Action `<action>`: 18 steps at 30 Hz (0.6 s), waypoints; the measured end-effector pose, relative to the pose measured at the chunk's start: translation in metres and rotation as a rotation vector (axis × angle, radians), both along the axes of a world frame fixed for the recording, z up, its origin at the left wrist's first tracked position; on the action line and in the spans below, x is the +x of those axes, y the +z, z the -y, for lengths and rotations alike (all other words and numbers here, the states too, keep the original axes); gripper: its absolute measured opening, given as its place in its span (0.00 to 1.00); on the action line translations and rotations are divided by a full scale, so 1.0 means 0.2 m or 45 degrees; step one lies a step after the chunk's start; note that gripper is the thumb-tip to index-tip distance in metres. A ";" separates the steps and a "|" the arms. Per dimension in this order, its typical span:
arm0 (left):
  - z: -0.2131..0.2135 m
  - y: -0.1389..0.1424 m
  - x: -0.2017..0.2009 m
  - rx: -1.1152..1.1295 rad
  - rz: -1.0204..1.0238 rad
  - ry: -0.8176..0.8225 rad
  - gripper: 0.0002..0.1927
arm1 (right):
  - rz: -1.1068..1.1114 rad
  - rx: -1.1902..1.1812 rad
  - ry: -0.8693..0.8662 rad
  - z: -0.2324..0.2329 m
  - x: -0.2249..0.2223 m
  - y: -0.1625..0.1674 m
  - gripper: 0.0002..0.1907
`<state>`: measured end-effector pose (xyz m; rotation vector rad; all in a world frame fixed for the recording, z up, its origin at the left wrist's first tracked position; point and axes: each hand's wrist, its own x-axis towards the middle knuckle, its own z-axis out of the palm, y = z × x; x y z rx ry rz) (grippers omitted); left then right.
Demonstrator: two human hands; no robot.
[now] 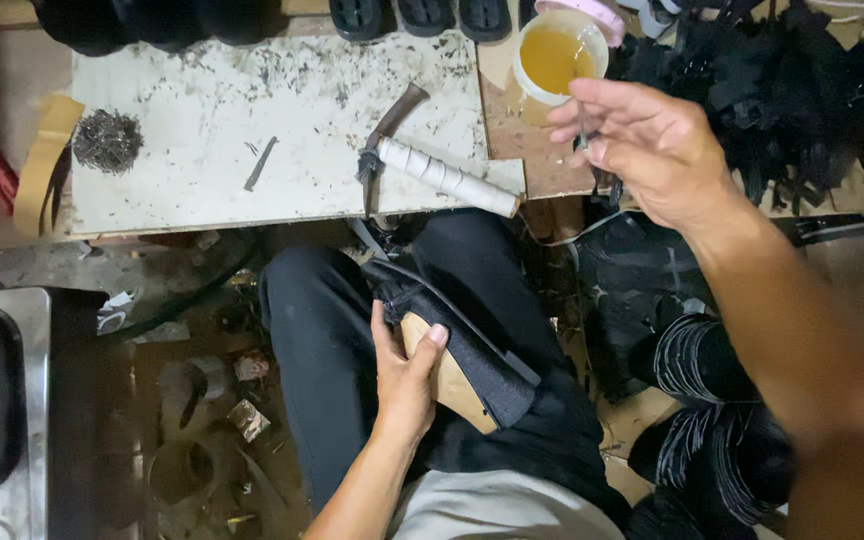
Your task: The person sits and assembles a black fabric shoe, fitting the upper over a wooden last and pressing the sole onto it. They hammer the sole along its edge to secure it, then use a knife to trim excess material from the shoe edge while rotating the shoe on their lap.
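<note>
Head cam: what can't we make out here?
- Thin tool in the right hand: fingers cover most of it, tip too small to tell.
- Shoe piece on the lap: the left hand hides its near side.
- Sandals: cut off by top edge.
- Black strap pile: too dark to separate pieces.

Pretty grimy spot: scuffed white counter (pixel 252 110) up top, dirt floor (pixel 202 400) littered with scraps below its front edge, steel sink (pixel 2 400) off the left side, dim warm light overall.
</note>
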<state>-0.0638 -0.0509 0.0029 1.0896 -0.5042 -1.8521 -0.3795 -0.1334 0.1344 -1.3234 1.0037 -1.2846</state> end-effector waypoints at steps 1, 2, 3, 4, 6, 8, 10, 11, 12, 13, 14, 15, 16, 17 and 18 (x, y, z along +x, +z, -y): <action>0.01 0.00 0.00 -0.001 0.010 0.009 0.56 | -0.033 -0.025 -0.046 0.00 -0.01 0.00 0.22; 0.01 0.00 0.00 -0.002 0.020 0.019 0.56 | -0.065 -0.049 -0.092 0.01 -0.03 0.01 0.20; 0.02 -0.01 0.00 -0.025 0.023 0.019 0.56 | -0.097 -0.074 -0.139 0.01 -0.04 0.01 0.18; 0.02 -0.01 0.00 -0.050 0.024 0.023 0.56 | -0.039 -0.020 -0.185 0.01 -0.05 0.02 0.15; 0.03 -0.01 0.00 -0.099 0.061 0.035 0.56 | 0.080 0.092 -0.266 0.02 -0.06 0.03 0.11; 0.03 -0.02 -0.01 -0.138 0.130 0.039 0.56 | -0.249 0.050 -0.380 0.03 -0.05 0.03 0.10; 0.03 -0.02 -0.02 -0.072 0.092 0.073 0.56 | -0.351 0.004 -0.456 0.04 -0.03 0.04 0.16; 0.03 -0.02 -0.02 -0.037 0.071 0.084 0.56 | -0.292 -0.020 -0.476 0.05 -0.02 0.04 0.22; 0.03 -0.01 -0.02 -0.081 0.044 0.094 0.54 | -0.234 -0.045 -0.494 0.05 -0.02 0.04 0.28; 0.03 -0.01 -0.03 -0.124 0.017 0.107 0.52 | -0.249 -0.070 -0.494 0.07 -0.01 0.03 0.23; 0.04 -0.01 -0.03 -0.168 -0.008 0.122 0.50 | -0.262 -0.095 -0.493 0.08 -0.01 0.02 0.18; 0.04 -0.01 -0.03 -0.173 -0.030 0.108 0.48 | -0.275 -0.120 -0.492 0.09 -0.02 0.01 0.14; 0.04 -0.01 -0.02 -0.178 -0.052 0.089 0.46 | -0.230 -0.160 -0.482 0.10 -0.02 0.00 0.11; 0.04 -0.01 -0.02 -0.184 -0.076 0.067 0.44 | -0.187 -0.201 -0.476 0.11 -0.03 -0.01 0.09; 0.05 -0.01 -0.01 -0.184 -0.063 0.045 0.42 | -0.145 -0.240 -0.472 0.12 -0.04 -0.03 0.06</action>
